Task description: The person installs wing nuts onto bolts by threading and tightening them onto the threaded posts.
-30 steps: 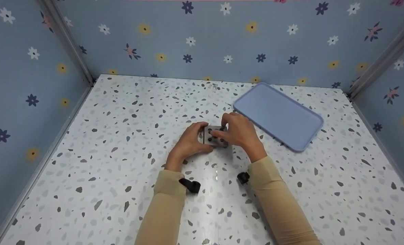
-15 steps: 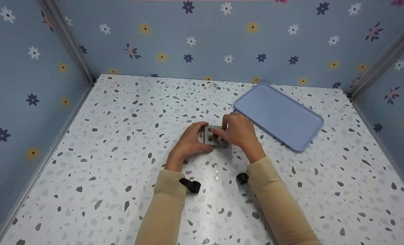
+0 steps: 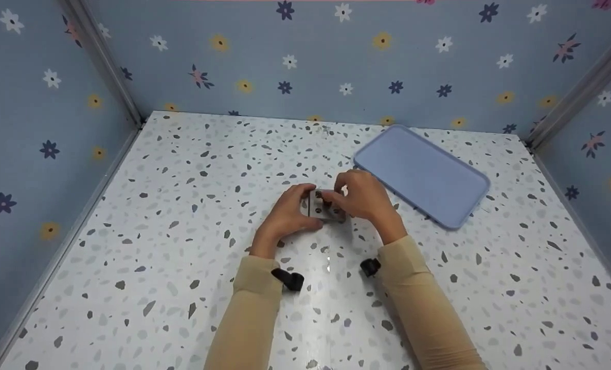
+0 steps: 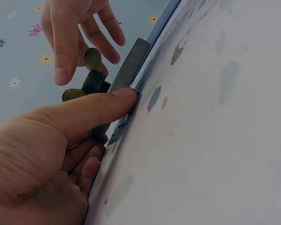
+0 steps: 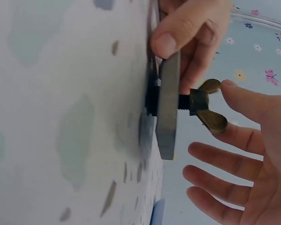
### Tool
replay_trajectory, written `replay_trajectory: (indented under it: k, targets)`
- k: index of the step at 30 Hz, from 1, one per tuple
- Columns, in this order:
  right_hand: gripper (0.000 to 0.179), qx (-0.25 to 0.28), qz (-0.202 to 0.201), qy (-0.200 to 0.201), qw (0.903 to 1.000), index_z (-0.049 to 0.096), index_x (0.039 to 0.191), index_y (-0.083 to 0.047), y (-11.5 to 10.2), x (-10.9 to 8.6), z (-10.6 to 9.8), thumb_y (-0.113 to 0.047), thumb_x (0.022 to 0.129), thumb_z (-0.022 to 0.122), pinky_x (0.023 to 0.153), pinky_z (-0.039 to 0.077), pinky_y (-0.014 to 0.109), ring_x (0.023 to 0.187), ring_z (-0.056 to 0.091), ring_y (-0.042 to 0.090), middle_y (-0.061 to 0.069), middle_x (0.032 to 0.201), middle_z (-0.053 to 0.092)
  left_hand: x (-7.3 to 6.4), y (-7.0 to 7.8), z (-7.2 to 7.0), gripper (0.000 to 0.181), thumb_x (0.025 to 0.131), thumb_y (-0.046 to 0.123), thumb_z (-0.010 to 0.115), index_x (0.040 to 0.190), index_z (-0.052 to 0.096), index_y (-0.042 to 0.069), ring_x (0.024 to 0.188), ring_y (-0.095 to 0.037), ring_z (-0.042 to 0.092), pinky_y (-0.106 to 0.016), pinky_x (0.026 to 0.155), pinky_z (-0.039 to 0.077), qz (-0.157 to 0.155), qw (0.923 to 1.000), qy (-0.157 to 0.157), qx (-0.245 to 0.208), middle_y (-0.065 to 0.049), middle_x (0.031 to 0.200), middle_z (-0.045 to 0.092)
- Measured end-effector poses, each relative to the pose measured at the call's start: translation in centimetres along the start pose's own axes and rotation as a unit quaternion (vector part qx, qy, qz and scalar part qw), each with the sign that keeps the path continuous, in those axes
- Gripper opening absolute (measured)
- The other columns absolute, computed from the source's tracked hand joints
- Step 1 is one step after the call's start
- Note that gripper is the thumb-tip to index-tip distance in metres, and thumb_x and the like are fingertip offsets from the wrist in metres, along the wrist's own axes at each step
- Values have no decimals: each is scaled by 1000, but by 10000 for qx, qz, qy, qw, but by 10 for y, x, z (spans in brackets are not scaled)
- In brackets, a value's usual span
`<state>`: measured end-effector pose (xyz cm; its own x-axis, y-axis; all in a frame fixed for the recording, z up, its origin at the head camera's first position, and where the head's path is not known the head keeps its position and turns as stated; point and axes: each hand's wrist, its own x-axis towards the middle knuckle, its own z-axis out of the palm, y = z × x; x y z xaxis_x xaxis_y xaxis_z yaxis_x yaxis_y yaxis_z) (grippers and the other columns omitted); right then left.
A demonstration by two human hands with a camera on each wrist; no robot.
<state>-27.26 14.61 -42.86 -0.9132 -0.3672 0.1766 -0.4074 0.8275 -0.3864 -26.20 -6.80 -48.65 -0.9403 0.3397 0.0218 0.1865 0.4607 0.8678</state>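
Observation:
My left hand (image 3: 286, 211) grips a grey metal plate (image 3: 312, 206) with several dark holes, thumb at the near edge and fingers at the far edge. The plate lies low over the table. In the right wrist view a black threaded bolt stands through the plate (image 5: 168, 108), and a brass-coloured wing nut (image 5: 201, 104) sits on its end, with a gap between nut and plate. My right hand (image 3: 364, 196) has thumb and index finger at opposite wings of the nut; the other fingers are spread away from it. The left wrist view also shows the wing nut (image 4: 92, 80) beside my left thumb.
A light blue rectangular tray (image 3: 424, 174) lies at an angle behind and right of my hands. Blue flowered panels (image 3: 316, 61) border the speckled white table (image 3: 192, 169) at the back and both sides. Black wrist cameras (image 3: 289, 280) sit at both cuffs.
My right thumb and fingers have shifted at the wing nut, and the right hand has drawn slightly to the right. The left hand and plate have stayed in place.

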Motion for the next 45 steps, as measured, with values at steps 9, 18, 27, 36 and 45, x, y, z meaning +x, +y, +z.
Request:
replay_trajectory:
  k: [9,18,27,36,45]
  targets:
    - [28,812,-389,-585,9942,74,128,-8,9,-1,-18,-23,108,61,99,57,48,114,70,31,11,126,74,1,1,-1,95,73,12,92,157,48,10,147,-26,45,-40,126,32,-102,9998,-89,-146,-8,157,50]
    - [37,802,-619,-900,9908,65,145,-9,12,0,-21,-9,109,54,107,53,49,123,66,33,17,139,68,0,1,-1,95,72,11,94,156,49,11,144,-26,47,-41,126,33,-126,9998,-51,-112,-8,155,52]
    - [45,740,-693,-1011,9897,64,148,-18,11,-2,-20,-3,109,49,111,51,49,132,61,31,11,145,64,0,2,0,95,72,13,94,156,49,11,145,-27,46,-41,126,32,-97,9999,-34,-31,-8,156,52]
    - [48,932,-1140,-1304,9805,66,146,-16,10,-1,-14,4,109,46,109,53,48,126,63,33,17,135,66,-1,2,0,93,73,11,93,155,50,13,142,-27,49,-41,125,35,-45,10000,-8,-3,-8,154,53]
    - [46,1012,-1073,-1393,9792,66,146,-17,11,-3,-13,3,109,46,112,51,47,130,60,31,14,138,63,0,1,0,94,73,12,93,156,49,11,143,-27,49,-41,125,35,-114,9999,-22,10,-9,154,53]
